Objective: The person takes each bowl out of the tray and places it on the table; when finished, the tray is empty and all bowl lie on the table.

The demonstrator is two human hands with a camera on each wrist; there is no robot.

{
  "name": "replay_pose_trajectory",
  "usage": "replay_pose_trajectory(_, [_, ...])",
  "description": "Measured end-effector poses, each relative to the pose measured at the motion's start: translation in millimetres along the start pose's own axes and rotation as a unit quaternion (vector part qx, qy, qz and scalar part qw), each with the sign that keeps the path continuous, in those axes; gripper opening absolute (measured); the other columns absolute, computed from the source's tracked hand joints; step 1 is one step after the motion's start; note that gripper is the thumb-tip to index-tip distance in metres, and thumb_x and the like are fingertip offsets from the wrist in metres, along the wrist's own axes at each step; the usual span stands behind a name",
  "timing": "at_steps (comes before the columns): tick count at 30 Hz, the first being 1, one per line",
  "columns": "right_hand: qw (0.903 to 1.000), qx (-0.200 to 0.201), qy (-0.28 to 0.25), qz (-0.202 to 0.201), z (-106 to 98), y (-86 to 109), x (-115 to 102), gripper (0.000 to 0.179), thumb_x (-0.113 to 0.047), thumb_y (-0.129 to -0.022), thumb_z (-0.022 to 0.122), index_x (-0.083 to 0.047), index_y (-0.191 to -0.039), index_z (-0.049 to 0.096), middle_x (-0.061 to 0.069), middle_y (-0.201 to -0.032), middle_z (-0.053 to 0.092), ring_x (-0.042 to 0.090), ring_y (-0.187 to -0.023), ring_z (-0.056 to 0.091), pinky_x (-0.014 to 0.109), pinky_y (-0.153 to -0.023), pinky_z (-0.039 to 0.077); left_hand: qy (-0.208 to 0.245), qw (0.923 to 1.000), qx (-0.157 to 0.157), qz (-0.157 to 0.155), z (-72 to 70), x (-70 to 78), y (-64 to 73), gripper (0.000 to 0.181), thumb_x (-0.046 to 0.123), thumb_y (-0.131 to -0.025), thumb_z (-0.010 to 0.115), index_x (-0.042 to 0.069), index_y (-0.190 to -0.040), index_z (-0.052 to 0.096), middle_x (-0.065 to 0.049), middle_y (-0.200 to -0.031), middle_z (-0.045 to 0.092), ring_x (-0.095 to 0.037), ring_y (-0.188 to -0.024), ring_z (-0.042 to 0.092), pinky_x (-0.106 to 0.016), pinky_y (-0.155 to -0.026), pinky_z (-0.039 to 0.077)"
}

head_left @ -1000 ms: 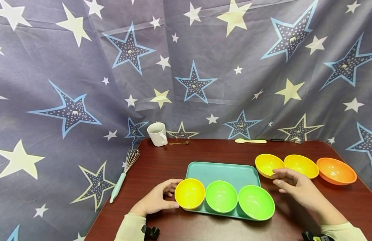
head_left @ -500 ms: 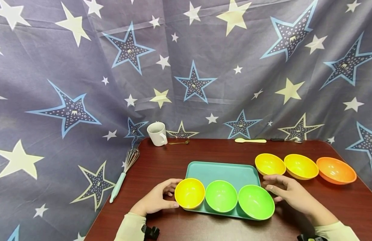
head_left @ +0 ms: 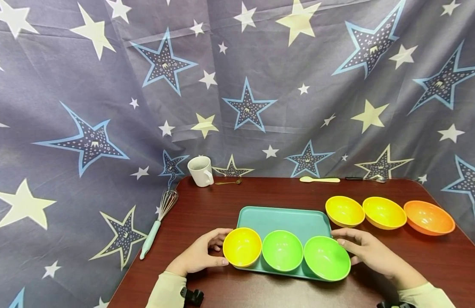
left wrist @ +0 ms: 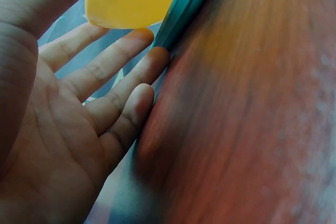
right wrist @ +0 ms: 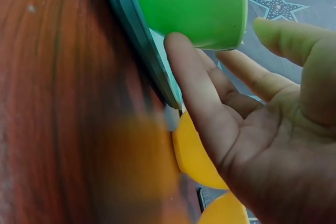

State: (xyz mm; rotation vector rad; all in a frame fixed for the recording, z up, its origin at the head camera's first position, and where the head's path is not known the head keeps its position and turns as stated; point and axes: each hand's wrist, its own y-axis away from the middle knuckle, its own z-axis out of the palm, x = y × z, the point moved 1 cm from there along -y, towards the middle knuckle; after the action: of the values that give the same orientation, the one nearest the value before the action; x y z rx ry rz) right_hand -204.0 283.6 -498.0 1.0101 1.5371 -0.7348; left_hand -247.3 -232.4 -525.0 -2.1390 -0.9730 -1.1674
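Note:
A teal tray lies on the table with a yellow bowl, a green bowl and another green bowl in a row along its near side. At the yellow bowl's left is my left hand, fingers extended; in the left wrist view the fingertips come up to the tray's edge. My right hand is beside the right green bowl, fingers spread. In the right wrist view its fingertips lie close under that bowl by the tray rim; contact is hard to tell.
Two more yellow bowls and an orange bowl stand at the back right. A whisk lies along the left edge. Along the back are a white mug, a small gold spoon, a cream utensil and a dark-handled spoon.
My right hand has moved left and slightly down, from in front of the far yellow bowls to the right green bowl and tray edge. The left hand and bowls have stayed in place.

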Motion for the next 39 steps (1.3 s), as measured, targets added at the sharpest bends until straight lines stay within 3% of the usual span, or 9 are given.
replay_pose_trajectory(6, [0.9997, -0.019, -0.011, 0.011, 0.9, -1.0, 4.0, 0.049, -0.021, -0.113, 0.050, 0.009, -0.151, 0.045, 0.031, -0.148, 0.049, 0.017, -0.108, 0.069, 0.048, -0.078, 0.062, -0.002, 1.0000, 0.001, -0.001, 0.2, 0.3, -0.1, 0.072, 0.025, -0.089, 0.087, 0.033, -0.151, 0.051, 0.005, -0.131, 0.066, -0.023, -0.113, 0.065, -0.039, -0.094, 0.054])
replay_pose_trajectory(18, [0.9984, -0.045, -0.032, -0.009, 0.1, -0.1, 8.2, 0.046, -0.017, -0.113, 0.048, 0.011, -0.150, 0.045, 0.025, -0.141, 0.058, 0.022, -0.106, 0.071, 0.051, -0.076, 0.062, -0.014, 0.9999, 0.005, 0.003, 0.3, 0.2, 0.2, 0.073, 0.026, -0.089, 0.087, 0.032, -0.151, 0.051, 0.006, -0.131, 0.065, -0.022, -0.112, 0.065, -0.039, -0.093, 0.055])
replay_pose_trajectory(39, [0.9985, -0.042, -0.036, 0.000, -0.4, -0.8, 8.7, 0.045, -0.014, -0.112, 0.050, 0.013, -0.148, 0.046, 0.028, -0.141, 0.058, 0.019, -0.108, 0.071, 0.052, -0.077, 0.062, -0.011, 0.9999, 0.001, 0.001, 0.1, -2.0, -0.2, 0.073, 0.025, -0.088, 0.088, 0.032, -0.151, 0.051, 0.006, -0.132, 0.065, -0.022, -0.112, 0.066, -0.039, -0.093, 0.055])
